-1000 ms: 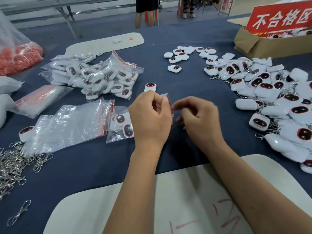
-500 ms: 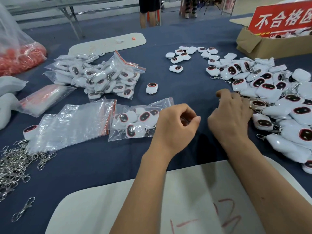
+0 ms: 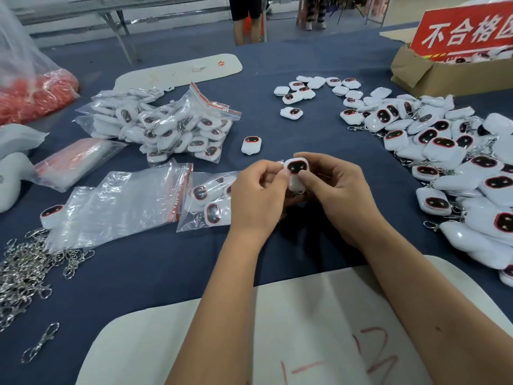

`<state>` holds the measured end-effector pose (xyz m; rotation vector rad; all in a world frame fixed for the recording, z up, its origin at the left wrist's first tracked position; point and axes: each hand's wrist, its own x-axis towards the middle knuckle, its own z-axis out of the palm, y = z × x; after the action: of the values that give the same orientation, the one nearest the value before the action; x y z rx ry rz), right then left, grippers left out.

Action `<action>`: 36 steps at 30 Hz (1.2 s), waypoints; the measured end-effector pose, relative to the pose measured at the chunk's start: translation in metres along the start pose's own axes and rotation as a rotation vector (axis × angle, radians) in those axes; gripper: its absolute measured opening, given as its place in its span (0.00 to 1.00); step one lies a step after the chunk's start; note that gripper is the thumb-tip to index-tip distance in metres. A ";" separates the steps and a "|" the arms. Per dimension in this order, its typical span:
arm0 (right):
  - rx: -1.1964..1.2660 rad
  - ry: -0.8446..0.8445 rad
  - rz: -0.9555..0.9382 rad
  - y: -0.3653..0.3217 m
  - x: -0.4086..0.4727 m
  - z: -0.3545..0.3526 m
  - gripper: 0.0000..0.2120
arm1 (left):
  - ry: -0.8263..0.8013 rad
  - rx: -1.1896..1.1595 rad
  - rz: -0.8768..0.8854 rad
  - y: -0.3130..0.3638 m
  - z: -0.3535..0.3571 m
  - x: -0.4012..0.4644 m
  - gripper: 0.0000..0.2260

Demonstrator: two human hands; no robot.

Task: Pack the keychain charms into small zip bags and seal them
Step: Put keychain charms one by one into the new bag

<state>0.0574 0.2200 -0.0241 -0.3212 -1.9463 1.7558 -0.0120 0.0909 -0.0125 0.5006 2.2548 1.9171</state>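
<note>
A white charm (image 3: 296, 173) with a dark red-rimmed face is held upright between both hands over the blue table. My left hand (image 3: 256, 195) pinches its left side; my right hand (image 3: 337, 195) grips its right side with thumb on the front. Just left of my left hand lies a small zip bag (image 3: 205, 202) holding several charms, its mouth hidden behind that hand. A stack of unfilled zip bags (image 3: 122, 202) with red seals lies further left. Loose charms are heaped at the right (image 3: 455, 162).
A pile of filled bags (image 3: 166, 126) sits at the back left, one loose charm (image 3: 251, 145) in front of it. Metal clasps (image 3: 25, 270) spread at the left edge. A cardboard box (image 3: 444, 73) with a red sign stands back right. A white board (image 3: 319, 329) lies under my forearms.
My right hand reached into the heap at the right and came back with a charm. My left hand let go of the filled bag and now pinches that charm too.
</note>
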 end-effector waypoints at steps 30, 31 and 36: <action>0.400 0.347 0.263 -0.014 0.036 -0.025 0.08 | 0.071 -0.006 0.099 0.039 0.072 0.013 0.04; 0.424 0.385 0.270 -0.019 0.045 -0.033 0.07 | 0.055 0.033 0.137 0.047 0.084 0.021 0.05; 0.272 0.541 0.274 -0.044 0.107 -0.097 0.07 | -0.124 0.195 0.224 0.078 0.154 0.076 0.15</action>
<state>0.0227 0.3496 0.0449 -0.8935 -1.3120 1.8264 -0.0214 0.2705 0.0441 0.9069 2.4038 1.7082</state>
